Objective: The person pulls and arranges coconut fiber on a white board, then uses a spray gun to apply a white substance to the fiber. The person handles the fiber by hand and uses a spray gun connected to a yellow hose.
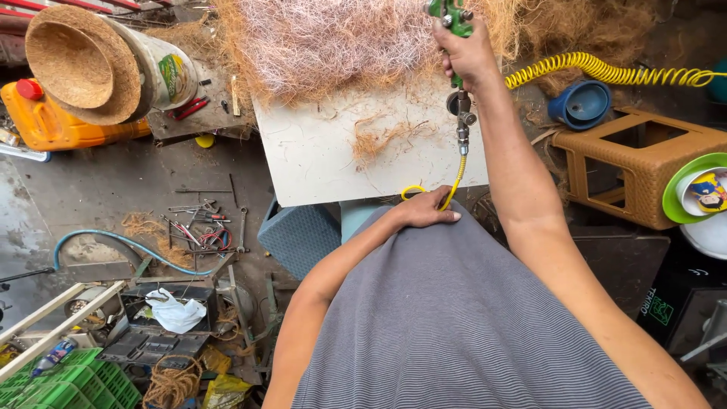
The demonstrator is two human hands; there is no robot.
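R hand (468, 53) is clenched round the green metal spray gun (452, 19), arm fully extended fwd over the white flat board counter (318, 163). Gun's long axis runs roughly fwd-back in the head view: body at top edge of frame, handle and silver fittings (462, 125) pointing back toward the person. Nozzle end is cut off by the frame edge; exact aim cannot be told.

Loose mat of pale brown coir fibre (333, 42) lies at the far end of the counter, just left of and touching the gun area. A small fibre tuft (379, 138) sits apart, mid-counter.

Yellow coiled air hose (606, 72) runs off to the right; a straight yellow hose section (454, 182) drops from the fittings to the L hand (425, 212).

L hand rests at the near counter edge against the grey striped shirt (454, 318), fingers lying over the hose; whether it pinches it cannot be told. R hand is much nearer the fibre.
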